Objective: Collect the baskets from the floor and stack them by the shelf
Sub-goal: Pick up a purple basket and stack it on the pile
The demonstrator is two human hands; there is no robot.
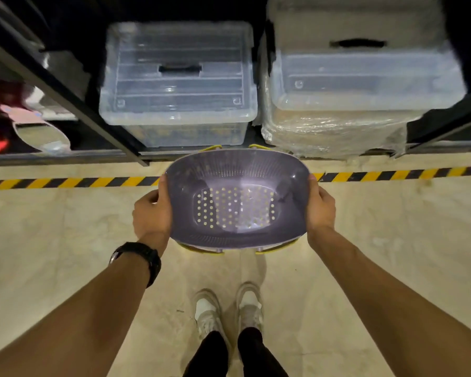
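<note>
Where fingers curl under, basket (pixel 237 202) hides them.

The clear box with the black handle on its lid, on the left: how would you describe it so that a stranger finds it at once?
Look at the dark shelf behind the striped tape on the floor. Two clear boxes sit side by side on its lowest level, beyond the basket held in both hands. The left box is bare, with a ribbed lid, while the right box rests on a bundle wrapped in plastic film.

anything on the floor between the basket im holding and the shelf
Nothing visible. The basket is held by the left hand and right hand; the floor up to the shelf shows only striped tape.
</note>
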